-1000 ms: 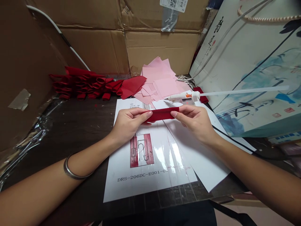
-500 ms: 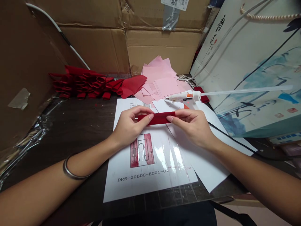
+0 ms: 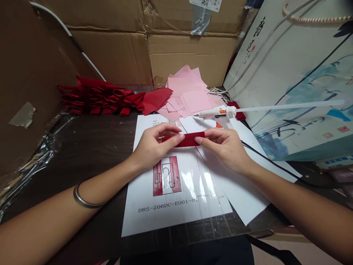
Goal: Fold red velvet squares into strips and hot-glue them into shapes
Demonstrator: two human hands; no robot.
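A narrow folded strip of dark red fabric (image 3: 191, 139) is stretched level between my hands, above a printed sheet (image 3: 165, 221). My left hand (image 3: 158, 145) pinches its left part, thumb in front on the strip and fingers behind. At the other end my right hand (image 3: 224, 147) grips it between thumb and fingers. Both hands are closed on the strip, whose left end is partly hidden by the left fingers. Just beyond the right hand lies a white glue gun (image 3: 216, 113) with a long clear glue stick out of its back.
Red folded fabric pieces (image 3: 102, 95) are piled at the back left, beside pink paper squares (image 3: 190, 94). Small metal clips (image 3: 222, 94) lie behind the glue gun. Cardboard (image 3: 190, 55) walls the back; a painted white bag (image 3: 300, 84) stands right. A black cable (image 3: 271, 163) crosses the papers.
My left thumb has slid slightly right along the red strip. The right hand has shifted a little left, still holding its end.
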